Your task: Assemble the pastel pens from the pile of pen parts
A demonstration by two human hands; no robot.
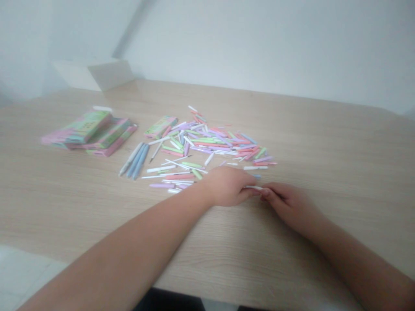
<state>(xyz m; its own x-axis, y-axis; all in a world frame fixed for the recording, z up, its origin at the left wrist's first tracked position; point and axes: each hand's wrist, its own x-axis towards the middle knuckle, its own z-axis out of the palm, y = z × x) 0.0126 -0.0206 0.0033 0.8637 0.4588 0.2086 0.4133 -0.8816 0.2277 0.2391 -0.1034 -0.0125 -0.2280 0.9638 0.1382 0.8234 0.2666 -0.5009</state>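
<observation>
My left hand (227, 185) and my right hand (287, 201) meet just above the front middle of the table, both closed. A thin white pen refill (253, 187) runs between their fingertips, one end in each hand. Its ends are hidden by the fingers. A small pale blue piece (257, 176) shows just beyond my left fingers; whether it is held, I cannot tell. Behind my hands spreads a pile of pen parts (214, 141) in pink, green, purple, blue and white. Left of the pile, assembled-looking pens (138, 162), white and blue, lie side by side.
Several pink and green boxes (92, 127) are stacked at the left, slightly blurred. Another such box (161, 127) lies against the pile. A white box (95, 74) stands at the back left near the wall. The wooden table's (201, 263) front edge is close to me.
</observation>
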